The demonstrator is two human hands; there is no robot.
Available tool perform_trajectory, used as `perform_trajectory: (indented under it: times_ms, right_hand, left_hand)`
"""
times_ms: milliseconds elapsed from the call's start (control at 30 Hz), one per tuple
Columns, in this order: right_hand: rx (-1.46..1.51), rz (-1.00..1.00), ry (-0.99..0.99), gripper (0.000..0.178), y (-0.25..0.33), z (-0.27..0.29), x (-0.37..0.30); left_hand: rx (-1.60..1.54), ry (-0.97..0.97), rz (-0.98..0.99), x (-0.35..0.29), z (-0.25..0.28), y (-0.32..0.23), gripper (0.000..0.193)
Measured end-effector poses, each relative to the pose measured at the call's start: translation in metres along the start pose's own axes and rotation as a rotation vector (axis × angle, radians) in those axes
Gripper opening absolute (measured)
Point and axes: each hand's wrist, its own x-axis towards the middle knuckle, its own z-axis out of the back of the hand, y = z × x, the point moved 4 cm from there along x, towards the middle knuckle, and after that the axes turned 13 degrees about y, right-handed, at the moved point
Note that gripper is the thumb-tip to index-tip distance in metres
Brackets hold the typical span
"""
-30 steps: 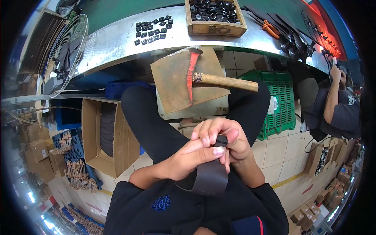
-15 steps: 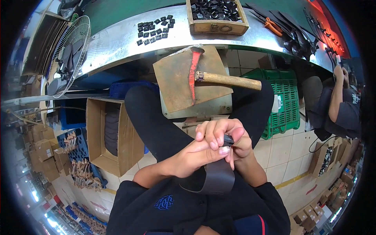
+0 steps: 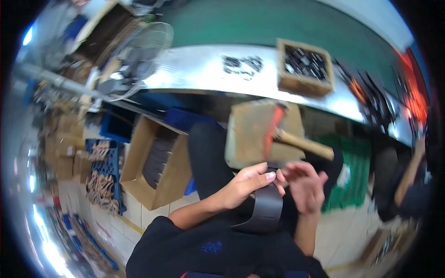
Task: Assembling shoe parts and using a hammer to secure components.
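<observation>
Before the near edge of the tan board point(image 3: 248, 132), the left hand point(image 3: 242, 186) pinches the dark strap point(image 3: 268, 208) between thumb and fingers; the right hand point(image 3: 303, 186) stands apart, blurred, unclosed, seemingly empty. A firm thumb should prevent the strap from twisting.

A fisheye view looks steeply down from the person's head, shirt point(image 3: 185, 252) along its lower edge. It faces the table point(image 3: 194, 69), whose near edge bows across the upper half; left hand point(image 3: 245, 184) and right hand point(image 3: 306, 187) are nearer.
</observation>
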Motion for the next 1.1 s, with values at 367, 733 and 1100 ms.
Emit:
perform_trajectory:
  times_ms: [367, 733, 1100]
  right_hand:
    - [0.176, 0.515, -0.028, 0.05, 0.103, 0.059, -0.048]
    - [-1.631, 0.392, -1.04, 0.034, 0.29, 0.189, 0.007]
    - [-2.233, 0.621, -0.98, 0.021, 0.352, 0.185, 0.069]
  left_hand:
    - [1.17, -1.683, -1.266, -0.181, 0.198, -0.312, 0.051]
    - [0.382, -1.13, -0.515, -0.193, 0.437, 0.063, 0.045]
    - [0.869, -0.901, -0.09, -0.153, 0.41, 0.089, 0.042]
